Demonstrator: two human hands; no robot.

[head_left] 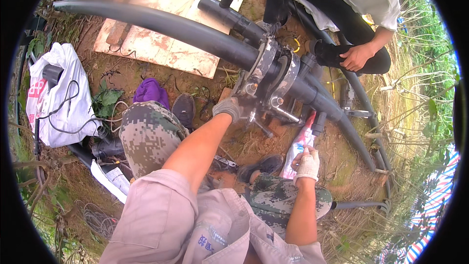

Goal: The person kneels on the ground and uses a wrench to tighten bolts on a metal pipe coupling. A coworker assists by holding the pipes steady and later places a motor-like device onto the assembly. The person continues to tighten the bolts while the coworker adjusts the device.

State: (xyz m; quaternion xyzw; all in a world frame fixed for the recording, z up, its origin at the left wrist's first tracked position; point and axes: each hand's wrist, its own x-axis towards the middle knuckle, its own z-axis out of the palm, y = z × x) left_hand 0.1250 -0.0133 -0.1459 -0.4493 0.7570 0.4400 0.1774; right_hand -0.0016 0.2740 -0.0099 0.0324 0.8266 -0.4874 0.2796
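Note:
A thick black plastic pipe [161, 22] runs through a worn metal pipe clamp [264, 63] with two rings and protruding bolts. My left hand [227, 108], in a grey work glove, is closed on the clamp's near left side; its fingertips are partly hidden. Beyond the second ring, the black pipe continues to the lower right with short branch stubs. Lower right of the clamp, my right hand [308, 164], in a pale glove with bare fingertips, is held with bent fingers together. It is over a white and red plastic bag [299, 145]; anything between the fingers cannot be made out.
Another person sits at the upper right, one hand [356, 57] over a knee. A stained board [181, 54] lies behind the pipe. At left are a white sack [58, 98] with a black cable and a purple cloth [151, 92]. More black pipes [364, 98] cross the right side.

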